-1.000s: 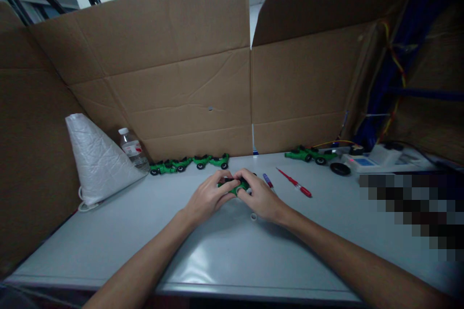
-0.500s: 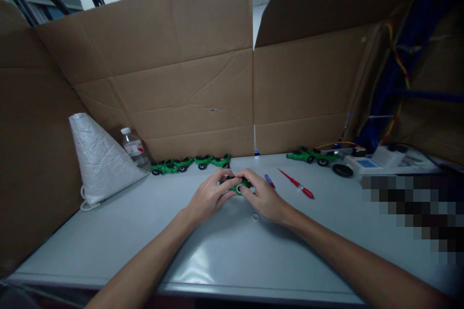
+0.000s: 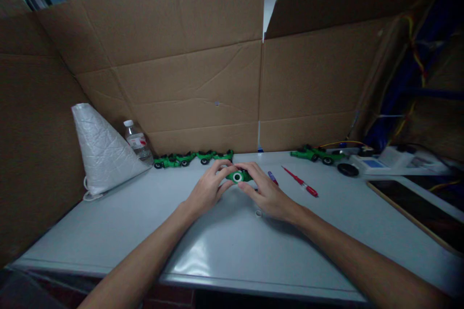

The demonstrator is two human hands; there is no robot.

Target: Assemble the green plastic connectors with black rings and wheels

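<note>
1. A pale, glossy table (image 3: pixel 126 231) carries everything, light reflecting near its front edge.
2. At its left stands a silvery-white bag (image 3: pixel 103 159), a clear bottle (image 3: pixel 137 141) just behind it.
3. Green toy cars (image 3: pixel 184 160) line the back; another green car (image 3: pixel 313 154) sits farther right, near a black ring (image 3: pixel 348 170) and a white device (image 3: pixel 375 164).
4. Nearer lie a red screwdriver (image 3: pixel 300 182), a small white ring (image 3: pixel 258 213) and, far right, a dark slab (image 3: pixel 416 212).
</note>
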